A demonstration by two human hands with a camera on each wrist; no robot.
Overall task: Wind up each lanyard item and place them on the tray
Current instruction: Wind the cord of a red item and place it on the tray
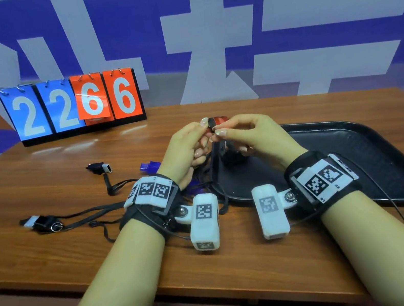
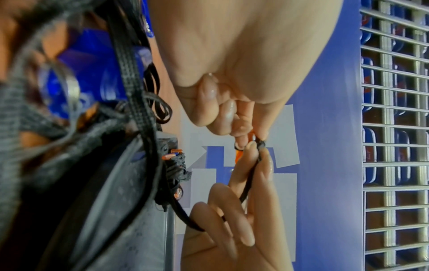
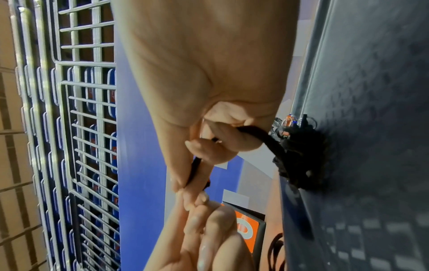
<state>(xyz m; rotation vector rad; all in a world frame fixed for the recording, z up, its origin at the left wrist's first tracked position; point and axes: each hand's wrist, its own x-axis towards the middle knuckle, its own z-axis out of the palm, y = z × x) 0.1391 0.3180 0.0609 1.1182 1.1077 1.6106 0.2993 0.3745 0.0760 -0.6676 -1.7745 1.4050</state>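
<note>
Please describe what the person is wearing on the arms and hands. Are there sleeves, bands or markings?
No sleeves or gloves show. Each wrist has a black fabric band carrying white blocks printed with black square-pattern markers. A white box-shaped camera module, also marked, hangs from each band on a small bracket with a metal bolt. Thin black cables run from both bands. The left hand and right hand have longish glossy nails.

red whistle (image 1: 218, 120): held up above the black tray's (image 1: 353, 131) left end, black cord (image 1: 213, 161) hanging | wound black bundle (image 3: 299, 155): lies on the tray | two black whistles (image 1: 99, 168) (image 1: 42, 223), blue whistle (image 1: 149, 166): on the worktop left of the tray, cords loose and tangled
</note>
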